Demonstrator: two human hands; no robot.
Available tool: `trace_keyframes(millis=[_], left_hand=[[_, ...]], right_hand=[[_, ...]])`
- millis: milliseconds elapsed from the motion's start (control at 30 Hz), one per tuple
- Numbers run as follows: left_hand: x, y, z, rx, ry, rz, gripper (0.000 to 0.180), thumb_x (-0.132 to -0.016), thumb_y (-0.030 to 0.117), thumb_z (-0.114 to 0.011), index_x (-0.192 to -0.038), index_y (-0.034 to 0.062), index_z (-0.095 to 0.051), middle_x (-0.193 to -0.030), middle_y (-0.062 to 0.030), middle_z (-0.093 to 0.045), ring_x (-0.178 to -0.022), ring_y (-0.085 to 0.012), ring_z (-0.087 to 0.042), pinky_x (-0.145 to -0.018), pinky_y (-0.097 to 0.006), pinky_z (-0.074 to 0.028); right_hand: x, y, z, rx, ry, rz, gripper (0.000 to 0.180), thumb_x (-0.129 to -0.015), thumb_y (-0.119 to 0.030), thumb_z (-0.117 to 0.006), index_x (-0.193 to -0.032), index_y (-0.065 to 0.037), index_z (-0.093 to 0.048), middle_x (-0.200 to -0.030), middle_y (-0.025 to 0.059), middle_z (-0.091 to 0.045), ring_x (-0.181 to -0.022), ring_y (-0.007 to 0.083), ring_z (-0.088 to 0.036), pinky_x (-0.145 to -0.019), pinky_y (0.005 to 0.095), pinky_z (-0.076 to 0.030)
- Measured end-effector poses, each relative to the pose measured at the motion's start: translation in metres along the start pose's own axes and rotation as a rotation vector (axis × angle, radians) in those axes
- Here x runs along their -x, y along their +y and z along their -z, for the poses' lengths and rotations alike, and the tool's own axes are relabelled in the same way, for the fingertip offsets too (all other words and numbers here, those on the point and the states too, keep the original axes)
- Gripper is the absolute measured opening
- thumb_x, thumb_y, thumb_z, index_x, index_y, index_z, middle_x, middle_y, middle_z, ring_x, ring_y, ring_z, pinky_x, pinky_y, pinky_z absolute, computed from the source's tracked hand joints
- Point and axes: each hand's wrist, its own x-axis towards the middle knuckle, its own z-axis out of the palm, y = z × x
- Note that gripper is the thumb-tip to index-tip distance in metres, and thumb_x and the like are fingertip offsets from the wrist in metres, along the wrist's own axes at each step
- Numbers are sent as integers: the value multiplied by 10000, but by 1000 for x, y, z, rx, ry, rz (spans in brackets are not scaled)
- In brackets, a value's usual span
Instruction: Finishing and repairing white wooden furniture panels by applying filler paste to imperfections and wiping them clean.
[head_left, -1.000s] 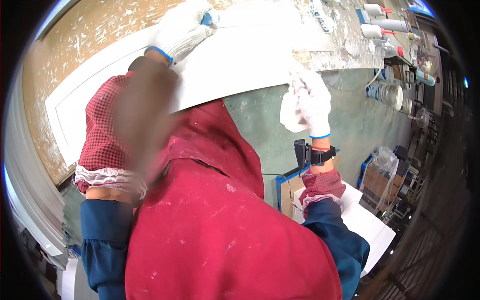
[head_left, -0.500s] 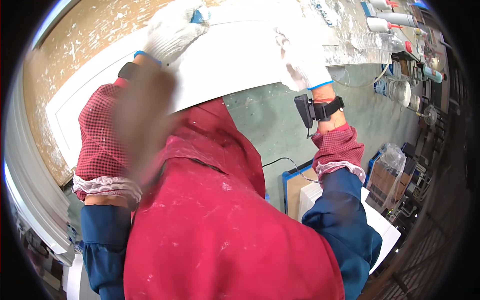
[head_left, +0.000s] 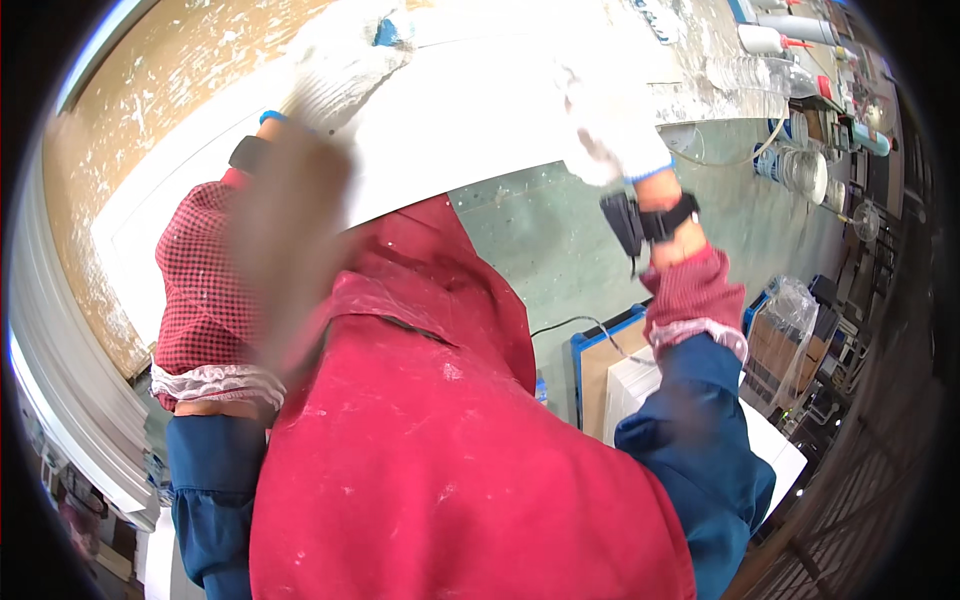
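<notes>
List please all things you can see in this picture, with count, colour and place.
panel: one, white, flat on the bench at top centre, under both hands.
bench: one, brown with white spatter, top left around the panel.
tubes: at least two, white, top right on the cluttered bench end.
floor: green, centre, below the panel edge.
cable: one, thin, on the floor at centre right.
bag: one, clear plastic, right side over a brown box.
apron: one, red, lower centre.
left hand: white glove, on the panel's top left part.
right hand: white glove, blurred, on the panel's right part; black wrist strap below.
</notes>
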Motion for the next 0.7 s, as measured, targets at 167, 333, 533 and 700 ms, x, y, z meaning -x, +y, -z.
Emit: trace_keyframes(millis=[167, 333, 533, 700], left_hand=[[0, -1, 1, -191, 46, -11, 69, -700, 36, -627, -751, 71, -596, -710, -71, -568, -681, -197, -559, -614, -321, -444], [0, 3, 1, -203, 32, 64, 61, -700, 49, -624, -748, 78, -600, -691, -69, -565, -673, -205, -559, -612, -326, -445], [1, 1, 5, -254, 55, 8, 56, -701, 63, -626, -745, 84, -598, -690, -70, -565, -669, -206, -558, -608, -328, -445], [-5, -11, -9, -107, 2, -64, 73, -691, 64, -643, -741, 90, -596, -684, -70, -558, -662, -201, -553, -604, -328, -443]], right_hand=[[-53, -15, 22, 50, 324, 23, 314, -895, -110, -467, -1178, -18, -568, -1136, 185, -582, -1050, 316, -532, -969, 407, -378], [10, -2, -8, -78, 85, 1, 467, -870, -67, -523, -1318, 14, -418, -1301, 132, -508, -1128, 198, -537, -879, 282, -469], [76, -85, 41, -625, 197, -208, 329, -872, -244, -525, -1128, -48, -591, -1015, 142, -625, -884, 274, -606, -779, 364, -499], [58, -148, 14, -433, 403, 129, 294, -805, -180, -579, -1072, -57, -602, -1015, 117, -619, -926, 258, -590, -788, 367, -481]])
